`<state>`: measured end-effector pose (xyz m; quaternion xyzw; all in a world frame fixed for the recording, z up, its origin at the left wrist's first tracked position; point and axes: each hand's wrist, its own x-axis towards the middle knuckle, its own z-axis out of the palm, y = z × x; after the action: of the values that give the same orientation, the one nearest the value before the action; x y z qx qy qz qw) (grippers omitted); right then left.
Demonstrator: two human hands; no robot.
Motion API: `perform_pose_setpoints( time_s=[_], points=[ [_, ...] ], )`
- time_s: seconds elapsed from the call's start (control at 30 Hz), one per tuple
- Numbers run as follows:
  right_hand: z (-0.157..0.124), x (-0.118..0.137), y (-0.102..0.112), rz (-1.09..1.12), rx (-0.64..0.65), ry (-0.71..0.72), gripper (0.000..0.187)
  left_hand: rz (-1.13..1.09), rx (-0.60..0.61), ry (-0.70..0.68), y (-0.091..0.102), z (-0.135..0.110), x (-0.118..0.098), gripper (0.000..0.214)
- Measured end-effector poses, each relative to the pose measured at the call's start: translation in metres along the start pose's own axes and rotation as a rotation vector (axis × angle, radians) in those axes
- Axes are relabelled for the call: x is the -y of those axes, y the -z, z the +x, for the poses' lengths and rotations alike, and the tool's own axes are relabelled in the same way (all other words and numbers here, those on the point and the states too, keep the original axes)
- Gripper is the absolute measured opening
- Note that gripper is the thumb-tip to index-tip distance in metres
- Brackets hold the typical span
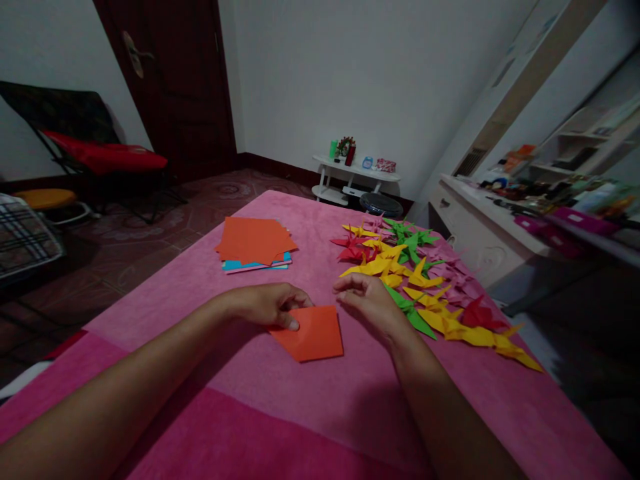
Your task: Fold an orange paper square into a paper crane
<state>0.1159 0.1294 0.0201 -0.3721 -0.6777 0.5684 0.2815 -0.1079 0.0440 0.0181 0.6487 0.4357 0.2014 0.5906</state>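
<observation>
A folded sheet of orange paper with one slanted corner is held over the pink table, pinched at its left side by my left hand. The thumb lies on top and the fingers go behind the paper. My right hand hovers just past the paper's upper right corner, its fingers loosely curled and apart from the sheet, with nothing visible in them. Close to its right lie folded paper cranes in yellow, green, red and pink. Beyond my left hand sits a stack of square paper, orange on top, blue and other colours below.
A pink cloth covers the table. At the far wall stands a small white shelf table with bottles and a plant. A cluttered white dresser is on the right, a folding chair with red cloth on the left, beside a dark door.
</observation>
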Motion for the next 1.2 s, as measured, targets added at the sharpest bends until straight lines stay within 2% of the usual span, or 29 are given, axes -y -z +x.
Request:
perform_pose_setpoints(
  time_s=[0.1, 0.2, 0.3, 0.37, 0.43, 0.5, 0.57, 0.63, 0.73, 0.83, 0.93, 1.07, 1.2],
  points=[
    [-0.003, 0.009, 0.001, -0.154, 0.031, 0.141, 0.013, 0.346, -0.124, -0.033, -0.001, 0.006, -0.006, 0.034],
    [-0.009, 0.017, -0.002, -0.294, 0.18, 0.278, 0.014, 0.59, -0.218, -0.034, 0.003, 0.014, -0.008, 0.041],
    [-0.016, 0.019, -0.008, -0.508, 0.312, 0.42, 0.04, 0.555, -0.166, 0.0, 0.015, 0.021, -0.007, 0.041],
    [-0.02, 0.017, -0.013, -0.654, 0.33, 0.485, 0.061, 0.509, -0.119, 0.038, 0.026, 0.025, -0.007, 0.039],
    [-0.023, 0.013, -0.018, -0.75, 0.305, 0.546, 0.067, 0.48, -0.066, 0.04, 0.035, 0.027, -0.007, 0.035],
    [-0.024, 0.006, -0.02, -0.807, 0.273, 0.638, 0.057, 0.447, -0.018, 0.031, 0.04, 0.028, -0.007, 0.033],
    [-0.025, 0.0, -0.02, -0.842, 0.244, 0.767, 0.038, 0.438, 0.001, -0.001, 0.039, 0.03, -0.007, 0.034],
    [-0.028, -0.007, -0.017, -0.877, 0.237, 0.891, 0.023, 0.462, -0.015, -0.076, 0.031, 0.032, -0.006, 0.037],
    [-0.036, -0.017, -0.011, -0.926, 0.276, 0.988, 0.018, 0.555, -0.098, -0.228, 0.013, 0.034, -0.001, 0.04],
    [-0.044, -0.026, -0.008, -0.886, 0.329, 0.969, 0.019, 0.791, -0.311, -0.372, -0.004, 0.028, 0.006, 0.036],
    [-0.047, -0.034, -0.006, -0.731, 0.349, 0.857, 0.019, 0.916, -0.473, -0.423, -0.02, 0.012, 0.014, 0.02],
    [-0.046, -0.037, -0.003, -0.486, 0.352, 0.688, 0.023, 1.05, -0.429, -0.461, -0.042, -0.017, 0.025, 0.024],
    [-0.039, -0.031, -0.002, -0.328, 0.325, 0.467, 0.019, 1.148, -0.482, -0.468, -0.062, -0.034, 0.028, 0.03]
  ],
)
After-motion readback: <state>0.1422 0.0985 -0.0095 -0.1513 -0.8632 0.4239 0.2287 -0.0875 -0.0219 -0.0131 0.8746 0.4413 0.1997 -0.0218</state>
